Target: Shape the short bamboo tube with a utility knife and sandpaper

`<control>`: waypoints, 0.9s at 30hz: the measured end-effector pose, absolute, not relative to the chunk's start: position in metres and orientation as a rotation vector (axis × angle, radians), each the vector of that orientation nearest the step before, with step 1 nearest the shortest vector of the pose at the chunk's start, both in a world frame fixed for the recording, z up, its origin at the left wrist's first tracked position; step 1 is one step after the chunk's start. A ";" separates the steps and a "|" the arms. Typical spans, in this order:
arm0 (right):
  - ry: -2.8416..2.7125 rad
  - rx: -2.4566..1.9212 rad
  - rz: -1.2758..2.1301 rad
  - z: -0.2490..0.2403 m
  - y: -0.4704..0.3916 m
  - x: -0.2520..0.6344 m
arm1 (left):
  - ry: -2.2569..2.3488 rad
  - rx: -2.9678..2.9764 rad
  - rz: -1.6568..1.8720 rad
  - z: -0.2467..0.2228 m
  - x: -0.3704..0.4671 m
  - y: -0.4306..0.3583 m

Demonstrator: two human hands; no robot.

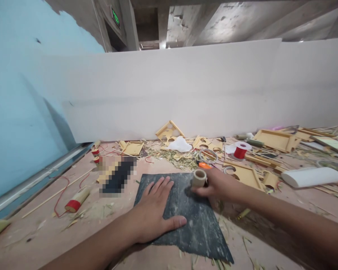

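Note:
A dark grey sheet of sandpaper (197,225), streaked with pale dust, lies on the worktop under both hands. My left hand (154,213) is pressed flat on its left part, with the fingers spread and the thumb out to the right. Near the sheet's far right corner, my right hand (214,183) grips a short bamboo tube (199,178) from the right side. The tube stands roughly upright with its hollow end up; its lower end is at the sandpaper. An orange-handled tool (204,165) shows just behind my right hand, partly hidden.
Bamboo shavings (171,157) litter the worktop (101,232). To the left lies a bamboo tube with a red band (77,200) and red string. A red thread spool (240,150), a white roll (312,177) and wooden trays (276,140) sit at right. A white partition (171,93) stands behind.

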State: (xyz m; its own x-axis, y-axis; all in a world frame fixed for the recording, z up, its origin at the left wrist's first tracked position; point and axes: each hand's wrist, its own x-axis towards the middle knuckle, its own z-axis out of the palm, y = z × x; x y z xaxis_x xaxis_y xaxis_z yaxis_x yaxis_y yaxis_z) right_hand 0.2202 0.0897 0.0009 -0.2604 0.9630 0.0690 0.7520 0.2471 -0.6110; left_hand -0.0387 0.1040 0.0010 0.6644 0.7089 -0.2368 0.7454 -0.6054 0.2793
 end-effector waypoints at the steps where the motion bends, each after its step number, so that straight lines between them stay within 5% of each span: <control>1: -2.040 -1.624 0.557 0.003 0.095 0.226 | 1.152 2.525 -0.140 0.002 -0.038 0.104; 5: -1.947 -1.612 0.470 0.010 0.106 0.239 | 1.148 2.513 -0.101 0.000 -0.040 0.104; 11: -1.390 -1.238 1.432 0.017 0.088 0.221 | 1.102 2.533 -0.043 -0.005 -0.043 0.105; 15: -1.042 -0.960 1.776 0.020 0.087 0.220 | 1.108 2.531 -0.046 -0.005 -0.044 0.105; 27: -1.057 -0.873 1.878 0.023 0.086 0.223 | 1.146 2.548 -0.106 -0.004 -0.042 0.104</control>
State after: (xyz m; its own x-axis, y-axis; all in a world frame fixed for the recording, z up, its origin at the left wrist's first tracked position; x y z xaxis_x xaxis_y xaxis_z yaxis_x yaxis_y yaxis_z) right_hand 0.2233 0.0858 0.0234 -0.4471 0.8762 -0.1800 -0.3010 -0.3369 -0.8922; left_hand -0.0417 0.1045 -0.0037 0.6714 0.7120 -0.2057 0.7376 -0.6150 0.2787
